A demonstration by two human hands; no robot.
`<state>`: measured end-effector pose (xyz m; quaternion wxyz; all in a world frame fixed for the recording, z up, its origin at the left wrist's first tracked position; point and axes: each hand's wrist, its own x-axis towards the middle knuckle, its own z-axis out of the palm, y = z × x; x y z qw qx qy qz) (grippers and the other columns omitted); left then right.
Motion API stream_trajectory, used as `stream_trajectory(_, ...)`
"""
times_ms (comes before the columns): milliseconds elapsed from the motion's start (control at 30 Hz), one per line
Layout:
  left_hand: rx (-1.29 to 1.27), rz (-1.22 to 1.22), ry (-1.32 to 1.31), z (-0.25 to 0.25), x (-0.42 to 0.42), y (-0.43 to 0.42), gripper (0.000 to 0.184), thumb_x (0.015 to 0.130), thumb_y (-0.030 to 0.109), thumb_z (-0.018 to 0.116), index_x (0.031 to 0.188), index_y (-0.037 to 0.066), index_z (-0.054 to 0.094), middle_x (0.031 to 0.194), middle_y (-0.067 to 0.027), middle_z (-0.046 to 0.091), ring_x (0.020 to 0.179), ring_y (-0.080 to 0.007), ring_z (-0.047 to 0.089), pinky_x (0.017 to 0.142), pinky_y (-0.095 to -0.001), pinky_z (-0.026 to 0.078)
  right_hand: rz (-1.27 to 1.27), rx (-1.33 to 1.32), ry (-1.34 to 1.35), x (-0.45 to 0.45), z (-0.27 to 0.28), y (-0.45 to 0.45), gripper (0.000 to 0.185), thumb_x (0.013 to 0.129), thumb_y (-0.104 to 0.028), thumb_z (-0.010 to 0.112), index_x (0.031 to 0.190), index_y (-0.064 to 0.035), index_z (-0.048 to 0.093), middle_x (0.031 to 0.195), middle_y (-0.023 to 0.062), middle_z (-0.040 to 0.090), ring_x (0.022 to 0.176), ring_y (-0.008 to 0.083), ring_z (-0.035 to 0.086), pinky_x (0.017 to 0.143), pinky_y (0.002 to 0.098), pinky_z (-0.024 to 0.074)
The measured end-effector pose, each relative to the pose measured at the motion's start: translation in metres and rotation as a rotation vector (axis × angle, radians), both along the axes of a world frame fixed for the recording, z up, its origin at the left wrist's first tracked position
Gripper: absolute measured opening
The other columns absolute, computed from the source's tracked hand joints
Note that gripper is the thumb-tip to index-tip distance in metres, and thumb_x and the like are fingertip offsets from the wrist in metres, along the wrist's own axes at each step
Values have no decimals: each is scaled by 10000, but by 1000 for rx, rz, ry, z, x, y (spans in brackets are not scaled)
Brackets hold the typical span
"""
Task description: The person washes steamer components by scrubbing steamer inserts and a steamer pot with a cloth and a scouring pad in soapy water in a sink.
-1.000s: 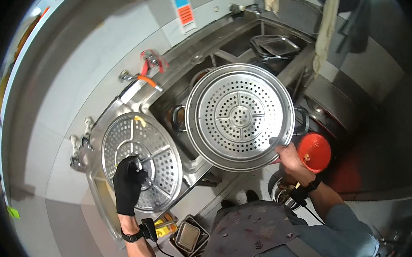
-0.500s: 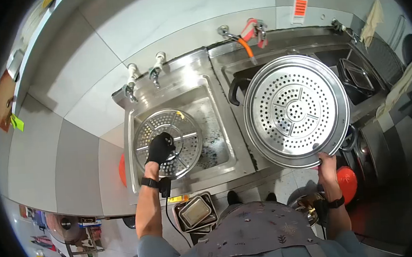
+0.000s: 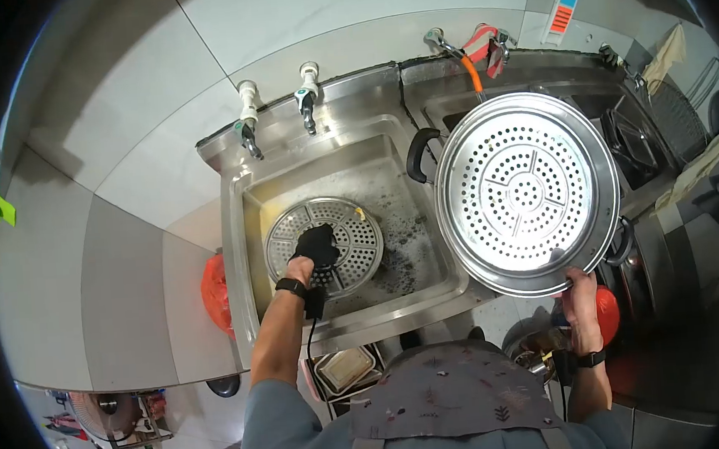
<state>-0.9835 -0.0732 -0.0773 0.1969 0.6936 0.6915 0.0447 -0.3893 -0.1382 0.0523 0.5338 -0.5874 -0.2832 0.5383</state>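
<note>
The steamer plate [image 3: 357,245] lay in the sink [image 3: 455,280], toward its eight o'clock, with the left hand [image 3: 317,244] over the plate's middle. Two taps [image 3: 307,99] stood at the sink's eleven and twelve. At three o'clock from the sink was the steamer pot [image 3: 527,194], its handles [image 3: 419,155] at ten and four, the right hand [image 3: 581,288] at its rim's five o'clock. A hose [image 3: 472,75] hung at the pot's eleven; trays [image 3: 346,369] sat at the sink's six.

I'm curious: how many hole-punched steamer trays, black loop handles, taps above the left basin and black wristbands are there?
Hole-punched steamer trays: 2
Black loop handles: 2
Taps above the left basin: 2
Black wristbands: 2
Total: 8
</note>
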Motion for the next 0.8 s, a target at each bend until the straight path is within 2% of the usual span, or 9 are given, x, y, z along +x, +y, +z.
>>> stream_trajectory(67, 213, 11, 68, -10, -8, 1, 341, 711, 243, 741, 1002, 68, 703, 987, -208, 723, 964, -415, 700, 826, -491, 569, -34, 21, 11, -8, 2, -2, 335, 884, -44, 524, 1182, 83, 607, 1007, 152, 685, 749, 229, 712, 510, 338, 620)
stream_trajectory(133, 162, -16, 129, -20, -24, 4, 350, 719, 227, 744, 1028, 68, 705, 987, -203, 728, 941, -402, 708, 803, -487, 575, -137, -17, -13, -27, 18, -4, 277, 890, -19, 474, 1126, 75, 584, 899, 122, 660, 642, 222, 678, 484, 357, 601)
stream_trajectory(200, 159, -67, 179, -32, -38, 7, 445, 681, 257, 739, 1091, 85, 713, 1018, -184, 728, 965, -387, 701, 832, -466, 563, -97, 5, -22, -30, 20, -1, 266, 889, -33, 494, 1104, 73, 608, 901, 123, 672, 677, 217, 688, 518, 343, 596)
stream_trajectory(367, 7, 9, 246, -47, -40, 4, 410, 748, 259, 704, 1115, 77, 712, 1076, -186, 725, 1010, -396, 692, 879, -453, 553, -14, -43, -149, -8, 1, 4, 236, 885, -49, 537, 1073, 60, 628, 890, 114, 679, 688, 198, 672, 561, 321, 558)
stream_trajectory(467, 103, -50, 204, -69, -44, -6, 474, 758, 272, 730, 1188, 76, 697, 1170, -203, 708, 1077, -394, 678, 926, -453, 542, -131, 14, -64, -36, 21, -1, 227, 878, -40, 555, 1072, 54, 626, 916, 117, 679, 694, 201, 665, 591, 315, 552)
stream_trajectory(567, 405, -84, 133, -61, -32, -5, 337, 788, 151, 660, 1115, 99, 723, 1040, -180, 738, 987, -384, 709, 853, -466, 567, -98, 25, -29, -34, 14, -1, 244, 874, -22, 557, 1097, 62, 612, 934, 118, 677, 718, 220, 677, 626, 328, 572)
stream_trajectory(667, 79, 52, -8, -60, -36, 6, 433, 760, 227, 725, 1176, 105, 718, 1125, -182, 726, 1059, -384, 687, 924, -449, 549, -74, -1, -63, -33, 10, -2, 245, 886, -10, 511, 1106, 40, 606, 917, 99, 660, 727, 209, 681, 567, 347, 583)
stream_trajectory(733, 41, 6, -213, -78, -47, 7, 647, 701, 327, 857, 1272, 88, 665, 1282, -197, 670, 1205, -380, 623, 1005, -455, 508, -70, 26, -49, -51, 25, -2, 241, 886, -9, 510, 1102, 39, 607, 916, 97, 660, 735, 209, 683, 559, 344, 588)
stream_trajectory(800, -45, 75, -198, -69, -46, 8, 669, 655, 338, 893, 1229, 67, 682, 1259, -190, 679, 1177, -371, 636, 981, -451, 513, -68, 48, -36, -59, 30, -4, 238, 886, -8, 508, 1097, 37, 607, 915, 94, 660, 744, 210, 686, 552, 341, 593)
